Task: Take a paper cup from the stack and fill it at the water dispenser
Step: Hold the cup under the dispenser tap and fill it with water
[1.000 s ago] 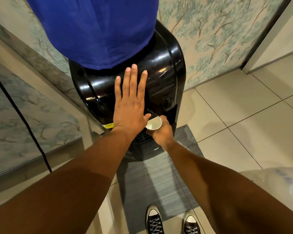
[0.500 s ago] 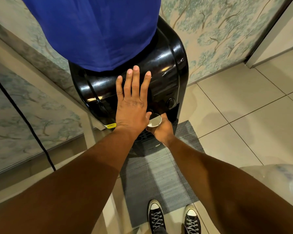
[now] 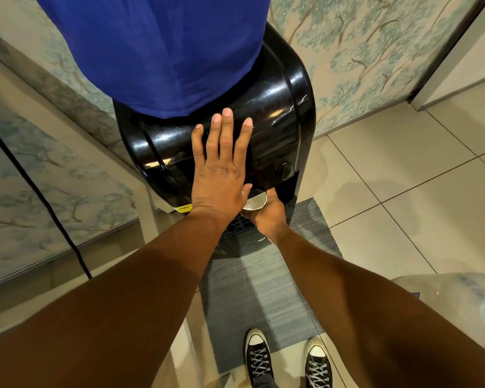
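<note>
A glossy black water dispenser (image 3: 280,113) stands against the wall, topped by a large blue bottle (image 3: 157,49). My left hand (image 3: 221,175) lies flat on the dispenser's front, fingers spread and pointing up. Just below it, my right hand (image 3: 269,217) grips a white paper cup (image 3: 254,202) from underneath, holding it in the recess under the taps. The cup's mouth faces up; its left rim is hidden by my left thumb. A round knob (image 3: 284,170) sits right of the cup. No cup stack is in view.
A grey woven mat (image 3: 263,298) lies on the beige floor tiles in front of the dispenser, with my black sneakers (image 3: 259,357) at its near edge. A black cable (image 3: 39,191) runs down the left counter. A clear plastic bag (image 3: 465,306) sits at the right.
My right hand has pushed the cup a little further in under the taps, so less of its mouth shows. My left hand stays flat on the dispenser front.
</note>
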Available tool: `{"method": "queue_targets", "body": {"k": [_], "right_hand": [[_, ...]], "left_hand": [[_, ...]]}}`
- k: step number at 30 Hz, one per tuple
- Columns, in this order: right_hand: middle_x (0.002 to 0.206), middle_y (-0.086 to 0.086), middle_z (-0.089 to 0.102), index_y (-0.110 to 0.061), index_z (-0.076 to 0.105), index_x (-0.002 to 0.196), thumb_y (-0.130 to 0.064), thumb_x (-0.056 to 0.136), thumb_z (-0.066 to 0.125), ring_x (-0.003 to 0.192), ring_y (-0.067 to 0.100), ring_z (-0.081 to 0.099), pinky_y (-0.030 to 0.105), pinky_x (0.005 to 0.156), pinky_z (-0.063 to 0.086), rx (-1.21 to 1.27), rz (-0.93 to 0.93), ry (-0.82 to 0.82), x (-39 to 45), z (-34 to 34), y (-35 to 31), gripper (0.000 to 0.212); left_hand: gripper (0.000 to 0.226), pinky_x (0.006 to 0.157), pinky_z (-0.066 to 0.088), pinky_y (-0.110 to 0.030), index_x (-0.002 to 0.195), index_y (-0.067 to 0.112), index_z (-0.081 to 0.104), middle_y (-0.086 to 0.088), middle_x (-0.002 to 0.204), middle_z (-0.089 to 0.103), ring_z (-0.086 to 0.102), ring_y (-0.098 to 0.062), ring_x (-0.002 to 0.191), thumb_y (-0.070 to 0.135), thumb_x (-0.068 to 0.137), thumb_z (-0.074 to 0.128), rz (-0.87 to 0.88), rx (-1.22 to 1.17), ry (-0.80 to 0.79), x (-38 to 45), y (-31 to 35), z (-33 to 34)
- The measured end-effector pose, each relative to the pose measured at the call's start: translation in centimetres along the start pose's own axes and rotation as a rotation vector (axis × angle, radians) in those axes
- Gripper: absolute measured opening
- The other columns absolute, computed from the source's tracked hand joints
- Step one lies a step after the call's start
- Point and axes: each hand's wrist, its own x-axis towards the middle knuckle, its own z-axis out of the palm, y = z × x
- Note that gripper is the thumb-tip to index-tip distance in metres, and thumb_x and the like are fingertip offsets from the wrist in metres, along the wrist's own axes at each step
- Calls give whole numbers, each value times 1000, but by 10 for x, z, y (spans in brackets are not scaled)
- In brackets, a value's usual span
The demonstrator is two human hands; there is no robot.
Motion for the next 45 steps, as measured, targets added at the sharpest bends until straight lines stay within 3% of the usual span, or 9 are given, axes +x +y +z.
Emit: {"method": "queue_targets", "body": {"k": [6, 10, 15, 21, 27, 32, 37, 41, 45], "right_hand": [[118, 13, 62, -11, 57, 128, -36, 97, 47, 112, 33, 57, 53, 95, 47, 459, 141, -1, 15, 2, 5, 41], [109, 10, 67, -16, 62, 116, -34, 99, 45, 105, 30, 61, 46, 83, 53, 547, 140, -52, 13, 3, 2, 30], [114, 12, 63, -21, 62, 111, -31, 100, 45, 110, 33, 59, 48, 85, 54, 534, 139, -67, 11, 1, 6, 23], [117, 11, 61, -23, 62, 113, -19, 95, 52, 105, 32, 58, 39, 67, 56, 476, 95, -108, 3, 2, 0, 21], [113, 8, 63, -25, 62, 112, -16, 99, 47, 101, 30, 60, 37, 63, 58, 492, 90, -142, -2, 1, -1, 22], [115, 10, 62, -23, 61, 113, -2, 96, 52, 97, 27, 63, 35, 61, 58, 352, 42, -121, 2, -1, 4, 29], [102, 10, 62, -17, 60, 105, -11, 97, 54, 92, 27, 62, 35, 59, 59, 260, 51, -81, -3, -5, 1, 12], [113, 14, 55, -21, 50, 106, 9, 69, 77, 112, 36, 57, 49, 76, 59, -205, -140, -106, 0, -11, 15, 55], [119, 19, 56, -19, 48, 110, 11, 67, 79, 111, 29, 57, 29, 68, 58, -217, -150, -71, -3, -13, 13, 61]], "left_hand": [[127, 119, 2, -56, 157, 11, -6, -23, 158, -6, -1, -38, 148, 61, 72, 74, -10, 5, 23, 0, 2, 2], [128, 118, -1, -56, 156, 11, -9, -23, 158, -8, -4, -37, 147, 60, 73, 74, -15, 3, 15, 1, 2, 2], [131, 118, 0, -56, 151, 11, -21, -23, 157, -9, -4, -38, 147, 61, 74, 73, -20, 18, 16, 1, 4, 1], [133, 119, 2, -55, 150, 12, -22, -22, 158, -9, -4, -37, 147, 59, 73, 75, -29, 4, 14, 0, 5, 1], [128, 119, 3, -53, 156, 14, -4, -20, 158, -6, -1, -36, 147, 56, 69, 79, -40, -11, 18, 1, 5, 2], [127, 119, 4, -53, 156, 14, -3, -20, 157, -6, -1, -36, 146, 56, 68, 80, -42, -3, 24, 1, 5, 2], [127, 119, 5, -53, 156, 14, 1, -18, 158, -3, 1, -36, 147, 54, 67, 82, -44, -16, 39, 1, 5, 3], [127, 119, 5, -52, 156, 14, 1, -19, 157, -3, 2, -36, 146, 54, 66, 82, -44, -8, 43, 2, 5, 3], [127, 119, 4, -52, 156, 14, 1, -21, 159, 1, 4, -37, 147, 54, 66, 82, -46, -5, 45, 2, 5, 4]]}}
